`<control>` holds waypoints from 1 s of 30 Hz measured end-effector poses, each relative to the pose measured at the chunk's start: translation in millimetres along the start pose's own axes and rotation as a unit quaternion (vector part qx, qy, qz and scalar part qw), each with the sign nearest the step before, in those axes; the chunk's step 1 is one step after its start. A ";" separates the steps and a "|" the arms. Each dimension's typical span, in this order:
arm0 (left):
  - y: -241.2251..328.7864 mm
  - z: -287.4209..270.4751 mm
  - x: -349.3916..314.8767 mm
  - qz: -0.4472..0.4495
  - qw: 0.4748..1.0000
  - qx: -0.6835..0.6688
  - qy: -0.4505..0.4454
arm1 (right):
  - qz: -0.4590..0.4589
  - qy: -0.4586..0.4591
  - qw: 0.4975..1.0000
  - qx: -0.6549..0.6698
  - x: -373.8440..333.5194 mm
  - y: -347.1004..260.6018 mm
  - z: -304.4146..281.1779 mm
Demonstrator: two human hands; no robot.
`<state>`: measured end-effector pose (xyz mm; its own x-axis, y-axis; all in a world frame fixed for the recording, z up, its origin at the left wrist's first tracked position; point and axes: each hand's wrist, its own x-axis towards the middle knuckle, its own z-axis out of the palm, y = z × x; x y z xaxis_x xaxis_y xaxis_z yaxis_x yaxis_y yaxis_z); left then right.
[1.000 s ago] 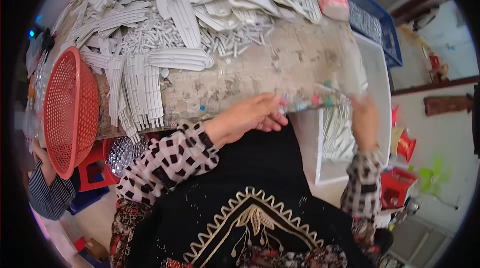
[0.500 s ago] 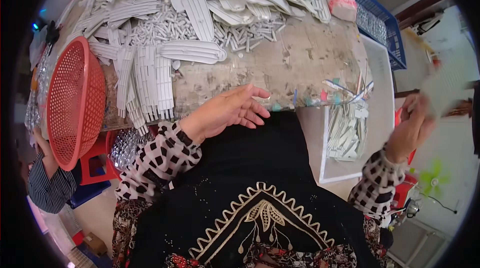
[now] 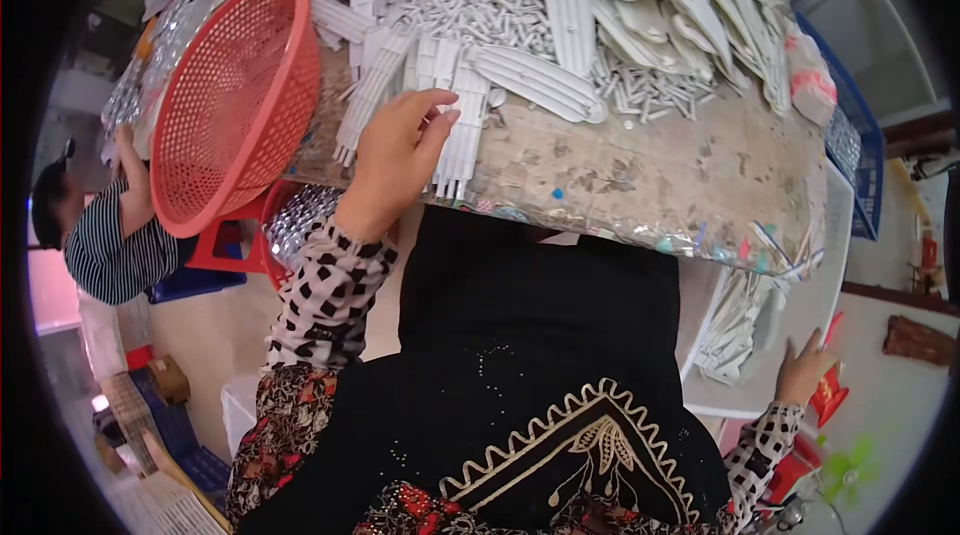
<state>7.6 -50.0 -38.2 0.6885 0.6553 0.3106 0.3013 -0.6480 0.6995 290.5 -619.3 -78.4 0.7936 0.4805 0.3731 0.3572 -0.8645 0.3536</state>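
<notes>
Reaching forward from a black-and-white checked sleeve, the person's left hand (image 3: 400, 150) lay palm down at the near edge of a worn worktable (image 3: 650, 175). Its fingers (image 3: 440, 125) were loosely spread and slightly curled, resting on a comb-like white plastic strip (image 3: 458, 135) that hung partly over the table edge; whether they pinched it could not be told. Several more such strips lay side by side just left of the hand, too overlapped to count. Beyond them, one large heap of flat white plastic pieces and loose small white sticks (image 3: 600, 5) covered the far half of the table.

The right hand (image 3: 805, 370) was stretched low and out to the side, well apart from the left, with its fingers extended and open, touching the rim of one white tray (image 3: 810, 275) beside the table. A bundle of white strips (image 3: 735, 320) lay in that tray, just left of the hand.

One red mesh basket (image 3: 235, 100) stood tilted against the table's left end. One blue crate (image 3: 850, 150) sat at the right end. One other person in a striped top (image 3: 110, 245) sat beyond the basket.
</notes>
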 end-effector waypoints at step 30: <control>28.3 8.7 27.2 -0.204 0.731 -0.629 -0.165 | 0.021 -0.335 0.404 0.851 139.3 -344.1 -87.0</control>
<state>40.6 -53.9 -15.5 0.8954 0.4298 -0.1161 -0.1765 0.5822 0.7937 235.2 -242.0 -73.5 0.5686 0.8052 -0.1686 -0.2934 0.0070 -0.9560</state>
